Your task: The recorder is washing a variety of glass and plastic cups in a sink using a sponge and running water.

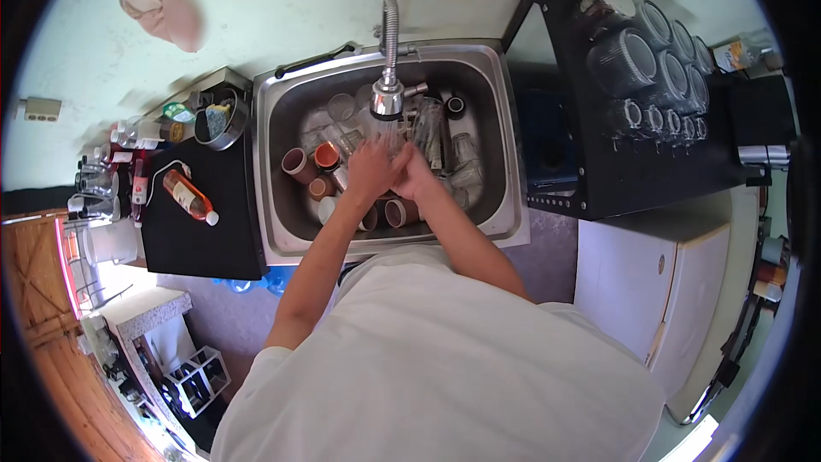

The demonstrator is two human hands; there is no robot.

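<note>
My left hand (373,169) and my right hand (414,174) are close together, touching, over the middle of a stainless steel sink (517,205). A chrome spray faucet head (387,101) hangs just above them, and water seems to stream onto the fingers. Whether anything is between the hands is hidden. Around them in the basin lie clear glasses (465,151), a brown cup (297,164), an orange-lined cup (326,155), a tan cup (321,188) and a brown mug (401,212) near my right wrist. A small black round item (455,106) rests at the back right.
To the left, a black counter (211,231) carries a bottle of orange liquid (190,197) and a metal pot (224,122) with a sponge (219,119). On the right, a black rack (641,173) holds upturned clear jars (622,61) and small glasses. A white refrigerator (628,269) stands below it.
</note>
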